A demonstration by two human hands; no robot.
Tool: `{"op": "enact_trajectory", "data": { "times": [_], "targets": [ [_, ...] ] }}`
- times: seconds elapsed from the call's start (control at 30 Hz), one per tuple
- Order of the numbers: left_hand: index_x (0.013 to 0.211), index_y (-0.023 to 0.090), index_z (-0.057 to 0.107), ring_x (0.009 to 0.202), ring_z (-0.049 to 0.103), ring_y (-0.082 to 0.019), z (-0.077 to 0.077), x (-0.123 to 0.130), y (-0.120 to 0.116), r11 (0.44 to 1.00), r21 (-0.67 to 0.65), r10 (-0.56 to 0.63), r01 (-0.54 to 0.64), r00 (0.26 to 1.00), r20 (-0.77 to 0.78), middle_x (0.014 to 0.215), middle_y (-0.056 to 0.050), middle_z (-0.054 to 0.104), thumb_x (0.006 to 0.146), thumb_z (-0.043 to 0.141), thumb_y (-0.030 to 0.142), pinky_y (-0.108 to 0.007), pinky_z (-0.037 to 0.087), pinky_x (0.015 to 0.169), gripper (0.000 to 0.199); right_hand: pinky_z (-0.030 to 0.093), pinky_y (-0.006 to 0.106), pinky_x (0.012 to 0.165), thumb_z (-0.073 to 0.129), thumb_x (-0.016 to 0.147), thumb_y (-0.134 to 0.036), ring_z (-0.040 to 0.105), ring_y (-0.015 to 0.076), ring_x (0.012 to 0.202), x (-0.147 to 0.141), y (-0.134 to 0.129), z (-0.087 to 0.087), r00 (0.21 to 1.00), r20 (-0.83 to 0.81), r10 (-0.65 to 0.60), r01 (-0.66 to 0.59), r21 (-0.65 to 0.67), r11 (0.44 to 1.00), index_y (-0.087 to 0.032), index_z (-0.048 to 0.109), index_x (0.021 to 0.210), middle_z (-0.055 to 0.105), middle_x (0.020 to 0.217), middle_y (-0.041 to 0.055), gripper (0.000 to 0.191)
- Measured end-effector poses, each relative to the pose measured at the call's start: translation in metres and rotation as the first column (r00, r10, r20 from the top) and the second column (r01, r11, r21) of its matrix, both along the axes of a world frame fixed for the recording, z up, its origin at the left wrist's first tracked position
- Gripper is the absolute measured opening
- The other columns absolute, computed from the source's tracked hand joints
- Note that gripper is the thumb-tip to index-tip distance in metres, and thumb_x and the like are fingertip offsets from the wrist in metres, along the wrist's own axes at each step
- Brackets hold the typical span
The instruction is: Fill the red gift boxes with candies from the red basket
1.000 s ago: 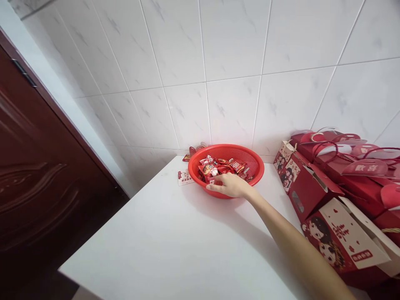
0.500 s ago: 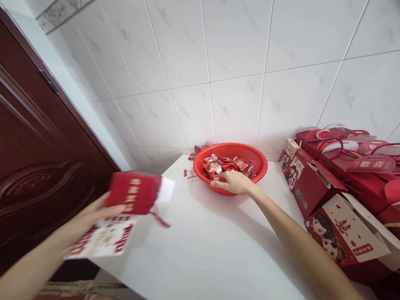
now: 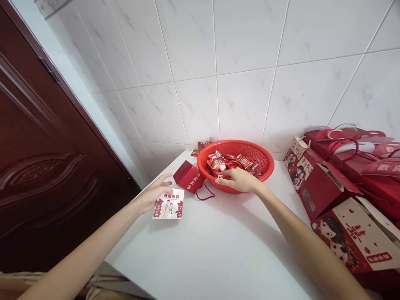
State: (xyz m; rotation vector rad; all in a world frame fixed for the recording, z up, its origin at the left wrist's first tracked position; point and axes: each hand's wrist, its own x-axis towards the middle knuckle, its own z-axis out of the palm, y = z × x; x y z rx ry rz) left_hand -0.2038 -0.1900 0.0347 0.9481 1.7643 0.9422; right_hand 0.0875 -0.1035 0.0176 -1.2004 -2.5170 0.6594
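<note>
My left hand (image 3: 154,195) is over the left side of the white table, holding a printed white card (image 3: 168,204) with a couple picture and red characters. The card appears raised, with a shadow beneath it; thumb and index finger are spread. Just beyond the fingertips lies a small red gift box (image 3: 188,177) with gold characters and a dark red cord (image 3: 206,195). My right hand (image 3: 239,180) hovers at the near rim of a red plastic basket (image 3: 265,160), fingers loosely apart, with nothing visible in them. Inside the basket are several red-wrapped sweets (image 3: 245,161).
Red and cream gift boxes (image 3: 325,183) crowd the table's right side. Behind the basket's left edge are a few small packets (image 3: 195,152). A tiled wall (image 3: 243,100) backs the table (image 3: 212,246); a dark wooden door (image 3: 62,166) is at left.
My left hand has moved right and let go of the red gift box, now on the table beside the basket. The card stays in that hand. My right hand remains at the basket.
</note>
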Motion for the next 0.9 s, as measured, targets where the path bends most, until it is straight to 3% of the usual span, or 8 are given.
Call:
{"op": "enact_trajectory", "data": {
  "times": [0.1,0.23,0.4,0.6,0.73,0.8,0.83,0.9],
  "targets": [
    [0.136,0.024,0.054,0.116,0.064,-0.028,0.003,-0.007,-0.006,0.999,0.035,-0.003,0.005,0.999,-0.051,0.144,-0.015,0.052,0.060,0.063,0.010,-0.027,0.058,0.069,0.077,0.030,0.027,0.058,0.045,0.092,-0.066,0.048,0.0148,0.060,0.000,0.000,-0.001,1.000,-0.006,-0.002,0.002,0.013,1.000,-0.020,0.059,0.076,0.055,0.064,-0.0001,0.050],
    [0.117,0.019,0.062,0.087,0.069,-0.024,0.005,-0.008,-0.010,0.997,0.072,-0.006,0.003,0.999,0.043,0.115,-0.011,0.068,0.055,0.066,0.015,-0.031,0.057,0.062,0.062,0.035,0.028,0.060,0.051,0.090,-0.063,0.055,0.0164,0.065,0.001,0.005,-0.006,0.997,-0.072,0.004,-0.001,0.034,0.999,-0.019,0.062,0.076,0.063,0.071,0.0023,0.047],
    [0.097,0.018,0.067,0.070,0.066,-0.019,0.013,0.010,-0.010,0.979,0.201,-0.006,-0.024,0.989,0.148,0.089,-0.002,0.068,0.049,0.069,0.016,-0.029,0.053,0.057,0.048,0.047,0.031,0.077,0.062,0.086,-0.045,0.064,0.0199,0.084,-0.007,-0.004,-0.002,0.863,-0.500,0.065,-0.008,0.115,0.993,-0.018,0.068,0.085,0.072,0.090,0.0054,0.027],
    [0.092,0.018,0.066,0.078,0.066,-0.019,0.030,0.047,-0.005,0.898,0.440,-0.147,0.021,0.956,0.254,0.085,0.000,0.067,0.049,0.074,0.018,-0.030,0.054,0.068,0.043,0.047,0.026,0.066,0.069,0.083,-0.046,0.061,0.0152,0.069,-0.037,-0.045,0.005,0.807,-0.553,0.208,-0.282,-0.051,0.958,-0.017,0.065,0.076,0.069,0.074,0.0021,0.030],
    [0.097,0.019,0.066,0.082,0.067,-0.020,0.040,0.062,-0.003,0.885,0.459,-0.237,0.077,0.923,0.302,0.091,-0.002,0.070,0.056,0.081,0.027,-0.031,0.055,0.072,0.045,0.041,0.024,0.052,0.073,0.079,-0.050,0.053,0.0112,0.052,-0.034,-0.049,0.017,0.743,-0.657,0.128,-0.350,-0.218,0.911,-0.017,0.057,0.064,0.058,0.057,-0.0015,0.039],
    [0.099,0.019,0.066,0.092,0.068,-0.024,0.044,0.061,0.000,0.876,0.476,-0.255,0.078,0.912,0.321,0.096,-0.005,0.072,0.061,0.081,0.037,-0.035,0.056,0.081,0.045,0.040,0.023,0.050,0.073,0.079,-0.047,0.050,0.0094,0.047,-0.016,-0.041,0.032,0.615,-0.789,-0.023,-0.217,-0.198,0.956,-0.017,0.058,0.067,0.057,0.055,-0.0027,0.036],
    [0.099,0.019,0.066,0.098,0.068,-0.025,0.044,0.059,0.002,0.872,0.485,-0.249,0.070,0.915,0.316,0.098,-0.006,0.072,0.063,0.080,0.041,-0.037,0.055,0.086,0.045,0.040,0.023,0.049,0.073,0.079,-0.046,0.049,0.0084,0.045,-0.003,-0.035,0.041,0.478,-0.872,-0.105,-0.091,-0.168,0.981,-0.017,0.059,0.070,0.057,0.056,-0.0031,0.033],
    [0.096,0.020,0.065,0.108,0.066,-0.028,0.041,0.050,0.009,0.873,0.484,-0.201,0.058,0.947,0.250,0.101,-0.007,0.072,0.061,0.081,0.044,-0.041,0.053,0.096,0.046,0.041,0.022,0.048,0.074,0.077,-0.046,0.047,0.0062,0.045,0.028,-0.022,0.060,0.001,-0.989,-0.145,0.218,-0.142,0.966,-0.019,0.058,0.077,0.061,0.065,-0.0032,0.031]
  ]
}}
